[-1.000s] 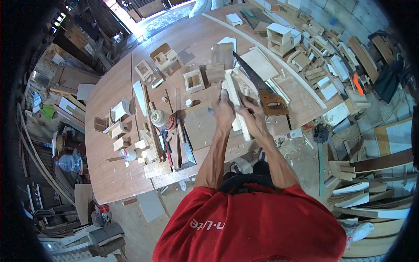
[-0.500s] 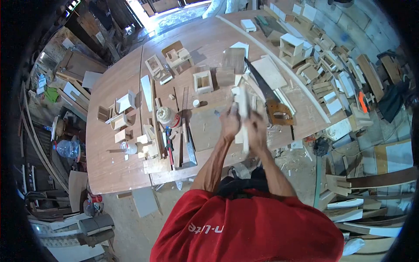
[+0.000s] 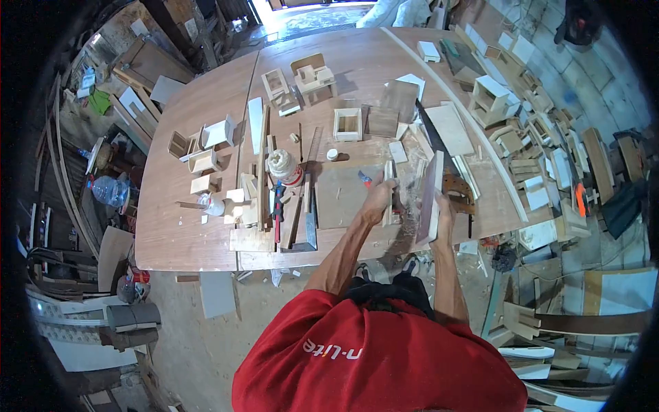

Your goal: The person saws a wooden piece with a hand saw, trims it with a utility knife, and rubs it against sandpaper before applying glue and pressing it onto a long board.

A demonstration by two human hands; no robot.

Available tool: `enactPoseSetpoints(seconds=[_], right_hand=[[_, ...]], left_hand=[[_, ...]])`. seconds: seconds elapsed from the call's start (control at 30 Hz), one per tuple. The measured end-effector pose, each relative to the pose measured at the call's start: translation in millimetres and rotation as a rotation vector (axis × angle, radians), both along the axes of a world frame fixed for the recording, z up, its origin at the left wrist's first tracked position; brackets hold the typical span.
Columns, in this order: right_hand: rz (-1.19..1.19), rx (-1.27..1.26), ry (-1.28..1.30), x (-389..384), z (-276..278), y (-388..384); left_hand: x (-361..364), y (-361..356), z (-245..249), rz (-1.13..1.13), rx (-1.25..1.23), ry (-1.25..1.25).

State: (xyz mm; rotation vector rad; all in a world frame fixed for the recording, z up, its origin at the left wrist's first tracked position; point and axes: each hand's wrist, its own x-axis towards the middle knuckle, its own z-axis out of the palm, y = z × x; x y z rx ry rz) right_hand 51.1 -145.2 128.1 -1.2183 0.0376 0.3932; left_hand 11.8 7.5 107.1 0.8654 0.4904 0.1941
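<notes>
One broad table (image 3: 178,233) carries several assembled boxes (image 3: 348,123) on its far half, with loose offcuts scattered to the right by the saw (image 3: 454,184), so the work looks partway through. Over the near edge, the right hand (image 3: 445,214) has its fingers wrapped round a pale board (image 3: 431,192), held on edge above the top. The left hand (image 3: 376,200) pinches a thin strip (image 3: 390,180) just beside it, and neither piece looks joined to anything yet.
</notes>
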Motion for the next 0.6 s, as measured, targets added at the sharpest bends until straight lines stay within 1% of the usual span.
enactPoseSetpoints(seconds=[0.07, 0.1, 0.17, 0.23, 0.27, 0.3, 0.37, 0.43, 0.47, 0.5, 0.53, 0.57, 0.6], right_hand=[[0.028, -0.002, 0.014, -2.2, -13.0, -9.9], [0.062, -0.006, 0.036, -3.4, -18.0, -12.5], [0.013, 0.004, -0.010, -6.4, -28.8, -12.4], [0.047, -0.001, 0.006, -16.4, -22.0, -11.9], [0.062, -0.016, 0.038, -18.3, -27.6, -11.8], [0.045, 0.024, 0.059, -24.2, -19.8, -8.4], [0.099, 0.023, 0.064, -29.5, -17.2, -7.9], [0.103, 0.005, 0.064, -33.0, -13.8, -5.6], [0.107, -0.011, 0.040, -35.2, -12.2, -2.5], [0.111, -0.028, 0.015, -36.8, -9.3, 0.5], [0.106, 0.036, 0.021, -34.1, -22.2, 6.6], [0.141, -0.013, 0.028, -32.3, -25.9, 6.8], [0.117, -0.011, -0.048, -32.1, -24.1, 12.2]], left_hand=[[-7.5, 2.4, 17.7, -0.147, 0.370, 0.213], [-10.2, 4.1, 20.1, -0.158, 0.369, 0.209], [-14.2, 7.7, 23.2, -0.270, 0.498, 0.291], [-14.8, 8.6, 15.7, -0.259, 0.481, 0.263], [-15.9, 10.5, 12.3, -0.252, 0.543, 0.225], [-16.5, 11.6, 12.8, -0.244, 0.604, 0.185], [-14.4, 12.8, 6.8, -0.296, 0.629, 0.187], [-14.6, 10.3, 5.3, -0.162, 0.479, 0.226], [-13.5, 8.8, -1.3, -0.174, 0.481, 0.226], [-12.3, 6.6, -6.2, -0.164, 0.518, 0.164], [-10.4, 4.3, -10.7, -0.155, 0.556, 0.100], [-10.0, -1.9, -16.0, -0.169, 0.558, 0.096], [-12.1, -12.5, -15.1, -0.093, 0.546, -0.005]])
